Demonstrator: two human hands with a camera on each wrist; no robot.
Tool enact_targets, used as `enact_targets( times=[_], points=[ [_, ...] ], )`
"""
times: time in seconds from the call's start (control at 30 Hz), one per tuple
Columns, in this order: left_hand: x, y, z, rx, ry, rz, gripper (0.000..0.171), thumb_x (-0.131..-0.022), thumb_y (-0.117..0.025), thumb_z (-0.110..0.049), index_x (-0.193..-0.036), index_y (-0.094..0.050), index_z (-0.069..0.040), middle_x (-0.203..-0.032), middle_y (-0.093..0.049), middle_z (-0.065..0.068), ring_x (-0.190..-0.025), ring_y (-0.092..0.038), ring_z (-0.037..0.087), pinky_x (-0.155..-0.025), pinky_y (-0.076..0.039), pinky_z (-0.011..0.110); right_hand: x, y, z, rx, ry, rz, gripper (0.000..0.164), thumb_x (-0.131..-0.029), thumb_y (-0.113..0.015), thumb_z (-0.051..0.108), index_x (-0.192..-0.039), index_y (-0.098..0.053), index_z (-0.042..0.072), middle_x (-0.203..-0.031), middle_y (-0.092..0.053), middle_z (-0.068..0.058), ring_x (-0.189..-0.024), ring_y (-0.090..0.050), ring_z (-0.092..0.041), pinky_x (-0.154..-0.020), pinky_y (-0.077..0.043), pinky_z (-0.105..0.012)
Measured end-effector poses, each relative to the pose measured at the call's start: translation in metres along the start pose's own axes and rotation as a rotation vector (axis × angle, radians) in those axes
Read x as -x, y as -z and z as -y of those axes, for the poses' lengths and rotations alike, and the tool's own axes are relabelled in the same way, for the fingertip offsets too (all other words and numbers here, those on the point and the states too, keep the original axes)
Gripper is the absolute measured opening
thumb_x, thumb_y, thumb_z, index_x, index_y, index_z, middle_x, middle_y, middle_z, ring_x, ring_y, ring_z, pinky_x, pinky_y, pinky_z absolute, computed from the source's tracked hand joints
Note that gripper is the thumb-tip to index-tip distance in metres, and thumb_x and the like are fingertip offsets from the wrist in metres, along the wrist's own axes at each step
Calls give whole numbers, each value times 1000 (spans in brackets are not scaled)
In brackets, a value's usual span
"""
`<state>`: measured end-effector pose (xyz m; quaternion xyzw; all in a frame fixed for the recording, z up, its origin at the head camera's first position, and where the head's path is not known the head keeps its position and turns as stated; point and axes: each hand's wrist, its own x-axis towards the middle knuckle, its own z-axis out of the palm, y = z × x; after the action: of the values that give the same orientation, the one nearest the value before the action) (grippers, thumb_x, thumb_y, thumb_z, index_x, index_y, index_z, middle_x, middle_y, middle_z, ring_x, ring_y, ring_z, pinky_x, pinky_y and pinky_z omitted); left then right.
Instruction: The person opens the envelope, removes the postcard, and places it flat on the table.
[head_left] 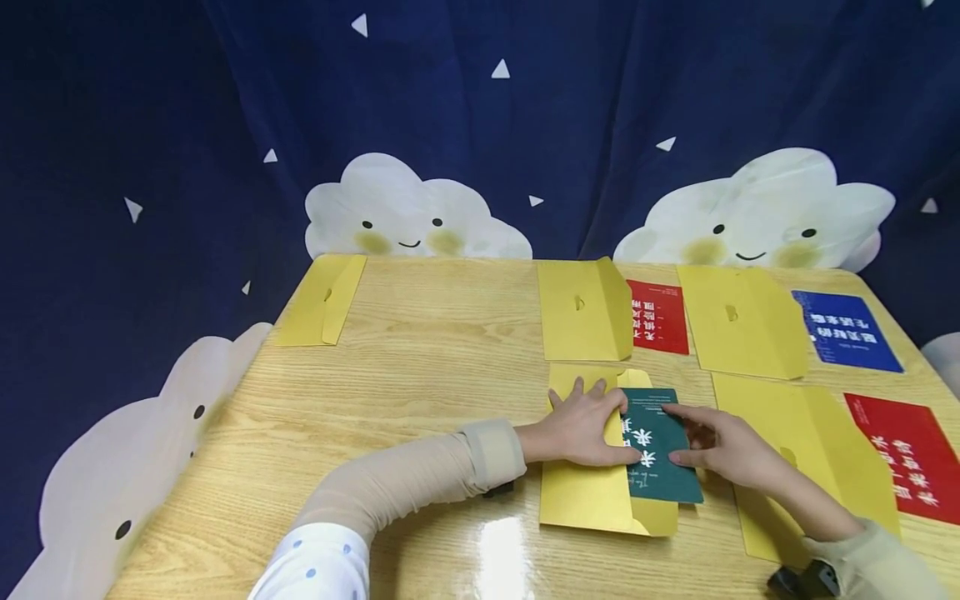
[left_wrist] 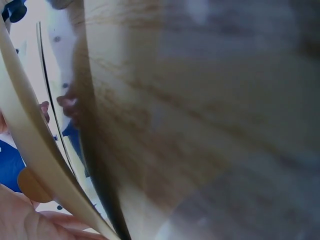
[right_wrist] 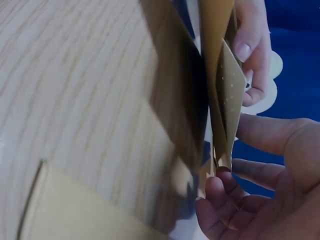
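Note:
A dark green card (head_left: 663, 450) with white characters lies partly inside a yellow envelope (head_left: 581, 492), its right part sticking out over the unfolded flap. My left hand (head_left: 581, 425) rests spread on the envelope, the thumb reaching over the card beside the envelope's mouth. At the card's right edge, my right hand (head_left: 723, 442) pinches it between thumb and fingers. The right wrist view shows the card (right_wrist: 232, 95) edge-on, with the right hand (right_wrist: 265, 185) at its end and the left hand (right_wrist: 252, 45) beyond. Table surface fills most of the left wrist view.
More yellow envelopes lie at the back left (head_left: 311, 308), back middle (head_left: 573, 325), back right (head_left: 735, 333) and under my right forearm (head_left: 787, 417). Red cards (head_left: 663, 321) and a blue card (head_left: 855, 333) stick out on the right. A dark blue curtain (head_left: 450, 108) hangs behind the wooden table (head_left: 420, 333).

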<state>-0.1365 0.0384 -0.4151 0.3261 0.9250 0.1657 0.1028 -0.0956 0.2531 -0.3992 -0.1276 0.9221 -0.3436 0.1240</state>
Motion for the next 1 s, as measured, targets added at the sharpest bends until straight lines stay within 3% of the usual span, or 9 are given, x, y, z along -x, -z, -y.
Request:
enact_targets(
  times=[0.2,0.53,0.77,0.9,1.0],
  points=[
    [0,1,0,6,-2,-2,46,-75,-58,-63,-100,-41,-28,-131,-44,5,-122,-36,42,-79,-33,69,5,5,-7,-48,-21,-10,64,-75,-73,16,-128,-45,-9,-78,-47,-5,-67,-43,-14,-53,-34,-24],
    [1,1,3,-2,6,-8,46,-73,-59,-63,-99,-41,-29,-128,-45,4,-120,-38,41,-79,-33,69,11,14,-13,-181,-56,5,66,-78,-70,12,-131,-39,-11,-80,-43,-9,-65,-47,-13,-52,-35,-24],
    [4,4,5,-4,26,-4,45,-73,-59,-62,-98,-41,-29,-123,-46,3,-121,-37,41,-79,-33,68,15,19,-16,-315,-74,-7,69,-81,-68,10,-137,-32,-8,-112,-43,-26,-60,-51,-14,-49,-36,-23],
    [4,4,6,-10,28,-2,46,-73,-60,-62,-98,-42,-28,-120,-47,2,-119,-39,40,-79,-34,68,17,20,-21,-357,-39,-20,68,-81,-67,6,-136,-30,-10,-103,-49,-20,-55,-49,-13,-45,-34,-24],
    [5,4,8,-9,23,-7,45,-73,-60,-61,-98,-43,-28,-118,-47,2,-118,-40,40,-79,-34,68,20,22,-24,-385,-13,-23,66,-82,-66,4,-136,-30,-11,-96,-55,-7,-58,-55,-12,-50,-41,-22]
  ],
)
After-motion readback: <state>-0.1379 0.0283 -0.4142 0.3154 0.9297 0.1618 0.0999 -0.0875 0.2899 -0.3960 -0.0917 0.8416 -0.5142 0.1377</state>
